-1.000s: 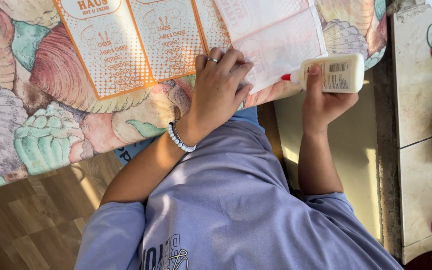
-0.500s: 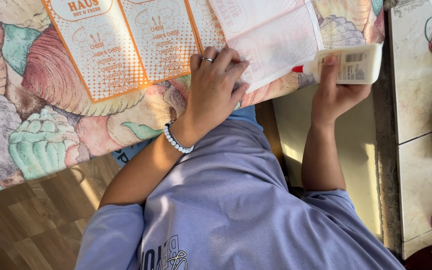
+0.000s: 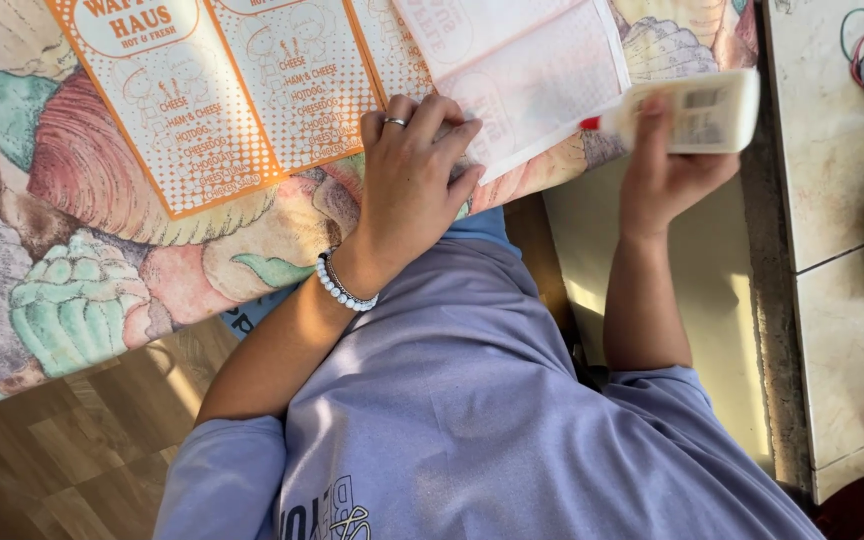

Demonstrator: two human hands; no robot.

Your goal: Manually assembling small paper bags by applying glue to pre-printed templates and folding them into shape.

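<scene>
Looks like a paper-and-glue job, early to mid stage I'd say.

The left hand (image 3: 407, 190), centre of frame, lies flat on the lower edge of the orange-and-white printed sheet (image 3: 252, 90). Its fingers are slightly spread and pressing down, gripping nothing. There's a ring (image 3: 394, 122) on one finger and a beaded bracelet (image 3: 344, 288) at the wrist.

The right hand (image 3: 672, 165), upper right, is wrapped around a white glue bottle (image 3: 702, 112), fingers closed on its body. The bottle is on its side w/ the red nozzle (image 3: 590, 123) pointing toward frame left, right at the edge of the pale flap (image 3: 542, 70). Can't tell if the tip actually touches the paper. The bottle is a bit blurred.

Done so far, as far as I can judge:
- The sheet is spread over the shell-pattern tablecloth (image 3: 72, 260), filling the upper left and centre.
- The flap is turned w/ its faded side up and held in place by the left hand.

Left to do, prob:
- Lay the glue. I see no bead or wet line on the flap.
- Fold and press the flap.

Around them are wooden floor (image 3: 82, 450) at lower left and a pale tiled surface (image 3: 832, 150) at far right w/ some cables and striped bits at its edge. The person's lilac shirt (image 3: 472, 420) fills the bottom.
</scene>
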